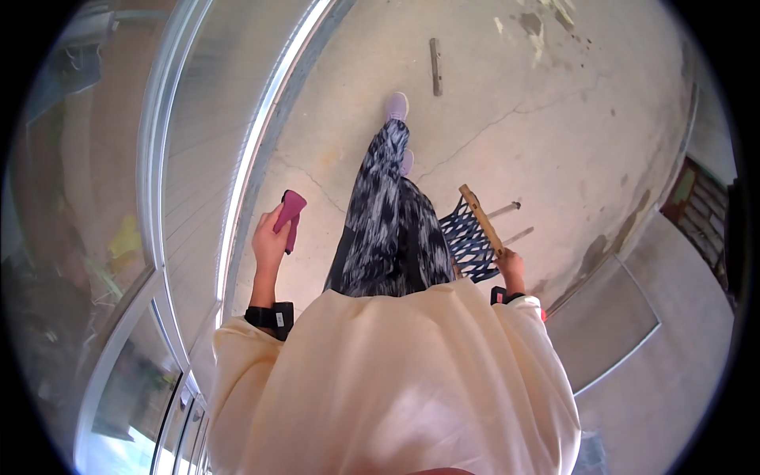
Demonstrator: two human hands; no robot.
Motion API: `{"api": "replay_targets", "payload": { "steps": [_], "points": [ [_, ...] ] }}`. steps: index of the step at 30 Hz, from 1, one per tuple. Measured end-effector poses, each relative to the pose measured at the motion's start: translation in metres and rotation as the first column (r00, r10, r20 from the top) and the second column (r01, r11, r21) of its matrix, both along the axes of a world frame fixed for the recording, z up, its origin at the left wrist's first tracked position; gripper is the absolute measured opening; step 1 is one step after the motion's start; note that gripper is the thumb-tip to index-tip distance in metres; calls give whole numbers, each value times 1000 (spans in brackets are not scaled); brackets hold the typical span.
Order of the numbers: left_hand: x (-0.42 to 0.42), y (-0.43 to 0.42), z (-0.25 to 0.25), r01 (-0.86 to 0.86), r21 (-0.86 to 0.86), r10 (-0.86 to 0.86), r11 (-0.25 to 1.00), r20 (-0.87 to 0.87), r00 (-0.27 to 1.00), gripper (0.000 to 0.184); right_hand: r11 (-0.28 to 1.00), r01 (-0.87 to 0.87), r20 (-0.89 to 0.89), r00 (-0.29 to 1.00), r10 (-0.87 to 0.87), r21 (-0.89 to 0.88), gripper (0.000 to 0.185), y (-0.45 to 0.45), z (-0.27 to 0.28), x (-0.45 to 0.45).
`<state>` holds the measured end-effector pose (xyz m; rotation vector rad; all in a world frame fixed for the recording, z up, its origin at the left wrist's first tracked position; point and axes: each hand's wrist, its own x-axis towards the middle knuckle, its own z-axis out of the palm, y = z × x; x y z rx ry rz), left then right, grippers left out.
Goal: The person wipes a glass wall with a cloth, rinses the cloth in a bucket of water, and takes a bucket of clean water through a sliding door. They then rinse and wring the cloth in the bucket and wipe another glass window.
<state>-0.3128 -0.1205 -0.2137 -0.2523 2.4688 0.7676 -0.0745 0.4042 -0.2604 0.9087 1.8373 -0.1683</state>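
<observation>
My left hand (268,237) is out to the left of my legs, its fingers closed round a maroon object (294,204) with dark edges that looks folded over. Its exact kind is not clear. On the other side, my right hand (511,264) grips the end of a wooden bar of a small stool (481,216). The stool hangs tilted beside my right leg, with a dark blue woven strap seat (469,241) and two thin legs sticking out to the right.
A glass wall with a pale metal frame (155,150) runs along the left. A short wooden strip (436,67) lies on the cracked concrete floor (514,158) ahead. At the right are a wall edge and a dark slatted object (701,207). My shoe (397,105) is forward.
</observation>
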Motion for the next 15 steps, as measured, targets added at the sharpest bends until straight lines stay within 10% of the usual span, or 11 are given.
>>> {"api": "replay_targets", "payload": {
  "steps": [15],
  "points": [
    [10, 8, 61, -312, 83, 293, 947, 180, 939, 31, 972, -190, 235, 947, 218, -137, 33, -10, 23, -29]
  ]
}}
